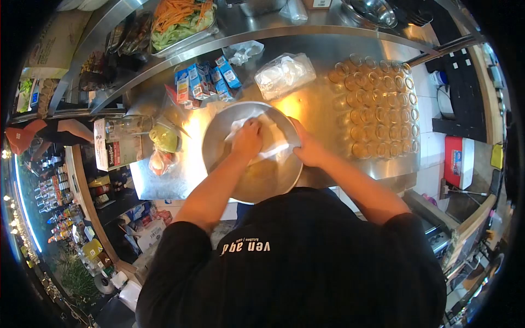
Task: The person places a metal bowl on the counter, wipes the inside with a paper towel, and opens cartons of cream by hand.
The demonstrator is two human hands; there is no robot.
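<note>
A large metal mixing bowl [216,164] stands at the near edge of the steel table, tilted a little toward me. Inside it my left hand [249,139] is closed on a white cloth or paper towel [273,134], pressed against the bowl's inner wall. I cannot make out which of the two it is. My right hand [309,146] grips the bowl's rim on the right side. A thin yellowish residue or reflection shows low in the bowl.
Blue cartons [199,79] and a plastic-wrapped white package [285,75] lie behind the bowl. Rows of glass jars [383,109] fill the right. A green fruit or vegetable [164,138] and a cardboard box [109,147] sit left. Another person [54,131] is far left.
</note>
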